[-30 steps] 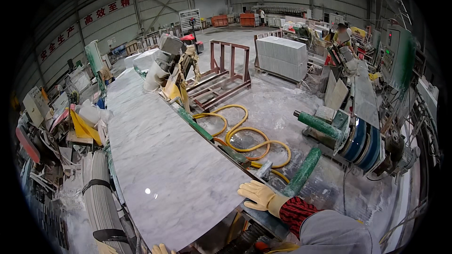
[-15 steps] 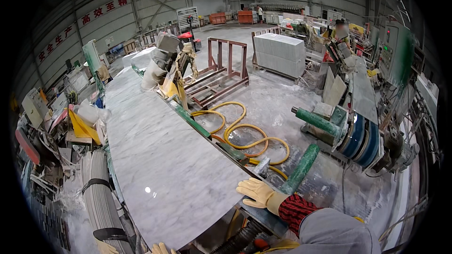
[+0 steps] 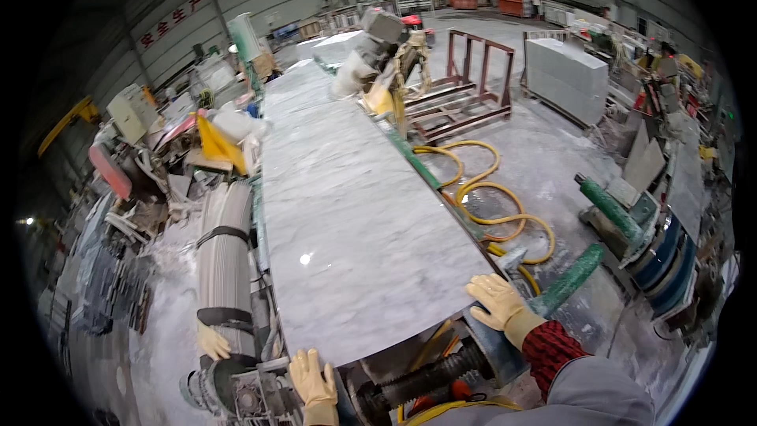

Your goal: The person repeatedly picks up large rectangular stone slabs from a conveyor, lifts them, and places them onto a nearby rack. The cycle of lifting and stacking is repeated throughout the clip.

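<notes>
A long slab of white, grey-veined stone [image 3: 363, 213] lies flat in front of me, wet and shiny. Both my hands wear cream gloves. At the slab's near left corner, my left hand [image 3: 313, 385] has its fingers stretched forward beside the edge. My right hand [image 3: 498, 305] rests at the near right corner, fingers spread over the edge, palm down. Below the slab's near end is a dark ribbed shaft [image 3: 426, 379]. A third cream glove [image 3: 211, 341] is at the strapped grey bundle [image 3: 223, 264] on the left; whether a hand is in it I cannot tell.
Beyond the slab's right side, a yellow hose [image 3: 516, 217] coils on the wet floor. A green bar [image 3: 574, 278] sticks out near my right hand. Farther off stand a red-brown metal rack [image 3: 481, 87] and a stone stack [image 3: 566, 79]. Machinery [image 3: 378, 47] leans over the slab's far part.
The view has turned left, so the scene sits farther right in the picture. My left hand now shows more fully at the near left corner. My right hand stays at its corner.
</notes>
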The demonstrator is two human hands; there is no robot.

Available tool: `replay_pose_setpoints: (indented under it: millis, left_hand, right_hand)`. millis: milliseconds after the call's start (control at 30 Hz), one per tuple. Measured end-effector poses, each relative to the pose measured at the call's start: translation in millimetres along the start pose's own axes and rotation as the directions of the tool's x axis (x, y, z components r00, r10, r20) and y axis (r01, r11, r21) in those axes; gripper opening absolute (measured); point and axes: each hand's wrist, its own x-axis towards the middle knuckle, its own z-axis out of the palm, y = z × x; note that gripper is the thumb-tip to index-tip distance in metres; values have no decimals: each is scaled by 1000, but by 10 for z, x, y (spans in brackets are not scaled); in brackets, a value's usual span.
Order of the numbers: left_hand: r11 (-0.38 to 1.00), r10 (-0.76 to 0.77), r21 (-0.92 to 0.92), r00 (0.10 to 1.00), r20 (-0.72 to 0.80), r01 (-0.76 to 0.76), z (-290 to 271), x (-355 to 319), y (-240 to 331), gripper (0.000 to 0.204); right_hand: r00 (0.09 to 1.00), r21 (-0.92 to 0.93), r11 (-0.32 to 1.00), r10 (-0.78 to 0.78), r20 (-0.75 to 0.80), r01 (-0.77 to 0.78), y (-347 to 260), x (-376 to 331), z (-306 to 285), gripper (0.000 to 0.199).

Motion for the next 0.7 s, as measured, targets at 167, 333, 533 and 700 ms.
replay_pose_setpoints:
  millis: [167,333,533,700]
  left_hand:
    - [999,-19,35,1000,17,19,10,-10,-12,59]
    - [1000,4,5,1000,-26,-3,49,-57,2,57]
    - [1000,-3,7,1000,-8,3,40,-59,16,57]
    - [999,14,41,1000,-22,-13,53,-86,-19,58]
  right_hand:
    - [999,-22,999,-36,-28,35,31,-28,81,59]
    - [999,-5,999,-41,-26,41,-50,3,-64,57]
    - [998,-16,999,-48,-50,47,0,-35,1,58]
    - [997,-20,999,-49,-66,48,-35,-40,-14,56]
